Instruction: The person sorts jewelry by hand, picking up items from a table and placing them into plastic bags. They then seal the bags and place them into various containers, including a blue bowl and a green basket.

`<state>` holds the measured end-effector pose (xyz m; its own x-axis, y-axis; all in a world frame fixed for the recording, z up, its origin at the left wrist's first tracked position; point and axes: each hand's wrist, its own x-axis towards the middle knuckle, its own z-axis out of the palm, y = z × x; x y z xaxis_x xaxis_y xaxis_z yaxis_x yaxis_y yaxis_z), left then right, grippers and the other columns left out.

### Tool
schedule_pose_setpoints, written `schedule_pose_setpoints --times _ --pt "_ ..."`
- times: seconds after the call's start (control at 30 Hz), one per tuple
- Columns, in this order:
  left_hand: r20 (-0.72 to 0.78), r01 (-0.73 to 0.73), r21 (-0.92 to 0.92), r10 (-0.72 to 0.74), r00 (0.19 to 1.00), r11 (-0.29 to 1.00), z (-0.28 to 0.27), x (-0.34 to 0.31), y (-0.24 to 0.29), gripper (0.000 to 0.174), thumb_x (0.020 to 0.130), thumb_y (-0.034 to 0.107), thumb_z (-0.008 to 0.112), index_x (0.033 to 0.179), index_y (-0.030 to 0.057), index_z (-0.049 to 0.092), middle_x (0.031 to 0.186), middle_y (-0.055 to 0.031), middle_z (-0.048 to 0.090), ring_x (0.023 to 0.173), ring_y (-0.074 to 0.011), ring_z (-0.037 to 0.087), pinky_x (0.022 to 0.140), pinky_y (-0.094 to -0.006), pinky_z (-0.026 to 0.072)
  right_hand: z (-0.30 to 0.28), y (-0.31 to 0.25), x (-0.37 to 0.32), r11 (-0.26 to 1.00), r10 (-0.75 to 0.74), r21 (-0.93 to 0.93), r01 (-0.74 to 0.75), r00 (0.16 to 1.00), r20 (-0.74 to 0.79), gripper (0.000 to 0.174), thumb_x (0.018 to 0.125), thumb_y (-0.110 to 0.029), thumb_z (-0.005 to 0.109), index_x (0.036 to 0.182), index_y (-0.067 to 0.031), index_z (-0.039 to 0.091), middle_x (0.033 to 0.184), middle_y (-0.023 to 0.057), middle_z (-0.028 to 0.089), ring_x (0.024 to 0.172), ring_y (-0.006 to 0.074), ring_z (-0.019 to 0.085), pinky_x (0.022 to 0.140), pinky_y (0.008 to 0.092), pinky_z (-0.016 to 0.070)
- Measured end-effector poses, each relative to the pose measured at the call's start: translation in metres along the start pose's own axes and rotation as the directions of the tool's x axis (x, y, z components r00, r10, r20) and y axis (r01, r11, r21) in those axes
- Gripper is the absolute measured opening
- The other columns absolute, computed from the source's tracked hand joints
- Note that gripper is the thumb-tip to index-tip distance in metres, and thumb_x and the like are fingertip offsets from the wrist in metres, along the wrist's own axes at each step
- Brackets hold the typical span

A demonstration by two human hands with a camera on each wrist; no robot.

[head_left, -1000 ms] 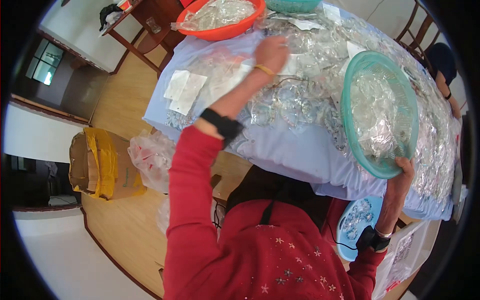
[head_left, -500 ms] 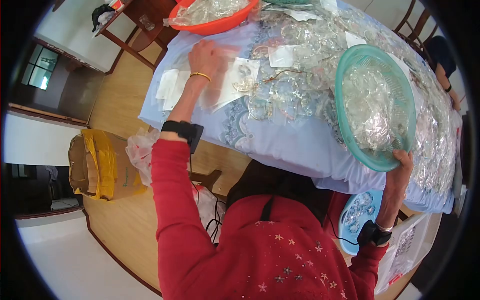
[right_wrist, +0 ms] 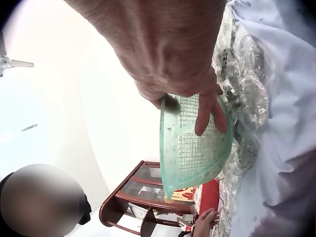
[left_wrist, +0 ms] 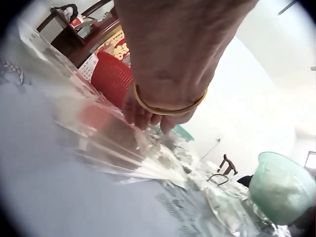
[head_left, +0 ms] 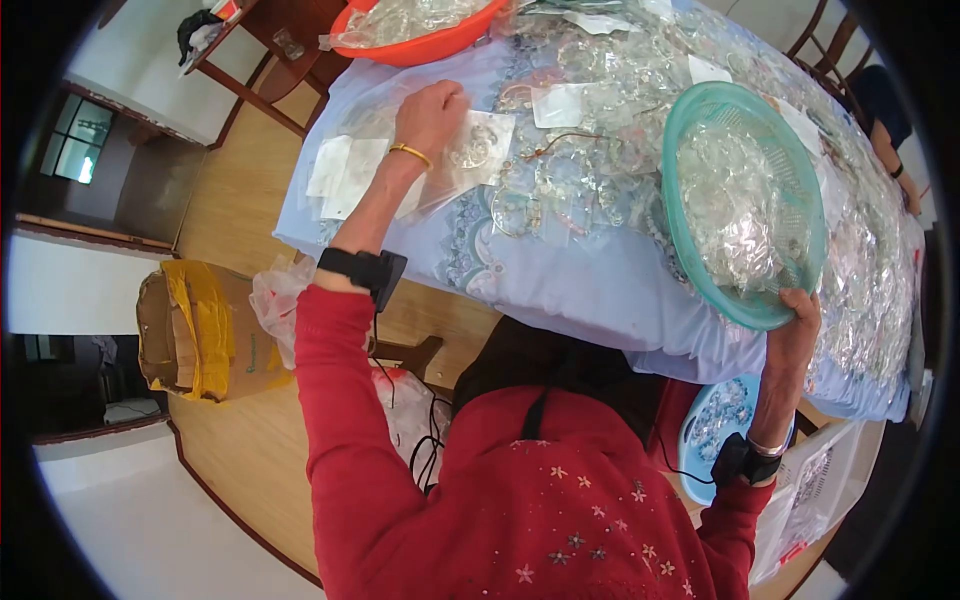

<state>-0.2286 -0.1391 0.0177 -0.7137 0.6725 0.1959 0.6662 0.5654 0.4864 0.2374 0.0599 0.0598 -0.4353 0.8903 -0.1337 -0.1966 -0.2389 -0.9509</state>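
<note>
My left hand [head_left: 430, 120] is at the left part of the table, over clear plastic bags and white cards. In the left wrist view, its fingers [left_wrist: 140, 116] are curled at a clear bag [left_wrist: 123, 153], drawn up in folds. My right hand [head_left: 797, 325] grips the lower rim of a green mesh basket [head_left: 674, 205], which is tilted and holds shiny clear packets [head_left: 735, 210]. The right wrist view shows fingers [right_wrist: 205, 116] spread on the underside of the basket [right_wrist: 192, 153].
A red basin [head_left: 425, 48] of clear packets stands at the table's far left. Many packets [head_left: 620, 75] cover the blue cloth [head_left: 580, 280]. Below are a cardboard box [head_left: 255, 345], a blue basin [head_left: 705, 480] and a white crate [head_left: 850, 480]. Another person's arm [head_left: 900, 175] is at the right.
My left hand has moved left from the packet pile to the bags and cards, and a card with a packet now lies beside it. My right hand still grips the basket, which has shifted slightly.
</note>
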Motion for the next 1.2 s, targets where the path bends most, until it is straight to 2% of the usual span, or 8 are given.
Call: schedule_pose_setpoints --times 0.1,0.4,0.5,0.63,0.93,1.0,1.13,1.2 --pt "-0.059 -0.46 0.203 0.479 0.876 0.865 0.003 -0.027 0.005 0.043 0.068 0.019 0.066 0.107 0.0017 0.06 0.1 -0.0148 0.063 0.089 -0.0292 0.061 0.08 -0.0346 0.0467 0.02 -0.008 0.0 1.0 -0.004 -0.013 0.004 1.0 -0.002 0.055 0.069 -0.004 0.05 0.122 0.0077 0.042 0.106 0.0144 0.055 0.091 0.0238 0.058 0.086 0.0355 0.0459" --pt "0.289 -0.034 -0.21 0.096 0.952 0.977 -0.004 -0.005 0.019 0.043 0.063 0.007 0.071 0.105 0.0007 0.061 0.089 -0.0086 0.065 0.081 -0.019 0.062 0.076 -0.0283 0.047 0.041 0.0 0.034 0.999 0.004 0.048 -0.01 0.991 0.136 0.05 0.072 -0.006 0.052 0.119 0.007 0.044 0.102 0.0118 0.055 0.092 0.0212 0.057 0.084 0.0352 0.0467" --pt "0.323 0.128 -0.548 0.069 0.944 0.826 -0.013 -0.001 0.014 0.037 0.066 0.001 0.07 0.102 -0.0008 0.062 0.085 -0.0054 0.064 0.078 -0.0129 0.061 0.072 -0.0245 0.0477 0.04 -0.002 0.026 0.999 0.009 0.041 -0.014 0.991 0.134 0.05 0.071 -0.006 0.052 0.119 0.0072 0.044 0.102 0.0115 0.055 0.091 0.0214 0.057 0.084 0.0352 0.0467" --pt "0.333 0.23 -0.706 0.027 0.943 0.67 -0.032 0.001 0.02 0.029 0.071 -0.001 0.067 0.1 -0.0023 0.062 0.085 -0.0054 0.063 0.076 -0.0112 0.061 0.069 -0.022 0.0488 0.025 -0.003 0.016 1.0 0.023 0.003 -0.024 0.99 0.137 0.052 0.07 -0.005 0.052 0.12 0.007 0.043 0.103 0.0112 0.054 0.092 0.0223 0.056 0.085 0.0354 0.0463" --pt "0.206 0.15 -0.775 0.021 0.978 0.614 -0.029 0.027 0.073 0.027 0.074 0.0 0.066 0.101 -0.0039 0.061 0.086 -0.005 0.063 0.076 -0.0108 0.061 0.07 -0.0224 0.0499 0.007 0.001 0.008 0.998 0.014 0.051 -0.021 0.991 0.133 0.055 0.069 -0.004 0.051 0.122 0.0074 0.042 0.109 0.0122 0.053 0.096 0.0226 0.055 0.085 0.0351 0.0462" --pt "0.19 0.113 -0.898 0.142 0.972 0.425 -0.026 0.03 0.098 0.026 0.077 0.005 0.065 0.101 -0.0025 0.062 0.088 -0.0042 0.064 0.077 -0.0113 0.061 0.072 -0.0236 0.0501 0.006 0.0 0.007 0.998 -0.001 0.055 -0.006 0.993 0.116 0.054 0.069 -0.005 0.051 0.121 0.0078 0.042 0.11 0.0128 0.053 0.096 0.0229 0.055 0.085 0.0353 0.0462" --pt "0.189 -0.012 -0.895 0.402 0.896 0.446 -0.027 0.049 0.106 0.056 0.079 0.017 0.064 0.131 0.0129 0.046 0.108 -0.0049 0.061 0.087 -0.0179 0.06 0.076 -0.0288 0.0491 0.004 -0.002 0.005 0.999 -0.009 0.054 0.005 0.997 0.074 0.053 0.07 -0.005 0.051 0.121 0.0082 0.043 0.109 0.0132 0.054 0.096 0.0231 0.056 0.085 0.035 0.0462" --pt "0.133 -0.066 -0.799 0.282 0.95 0.598 -0.024 0.039 0.104 0.041 0.076 0.017 0.065 0.114 0.0067 0.055 0.096 -0.0059 0.063 0.08 -0.0152 0.06 0.071 -0.0278 0.0482 -0.002 -0.006 0.004 0.998 -0.024 0.054 0.022 0.999 0.038 0.053 0.07 -0.005 0.051 0.121 0.0083 0.043 0.108 0.0133 0.055 0.096 0.0231 0.056 0.085 0.0348 0.0462"
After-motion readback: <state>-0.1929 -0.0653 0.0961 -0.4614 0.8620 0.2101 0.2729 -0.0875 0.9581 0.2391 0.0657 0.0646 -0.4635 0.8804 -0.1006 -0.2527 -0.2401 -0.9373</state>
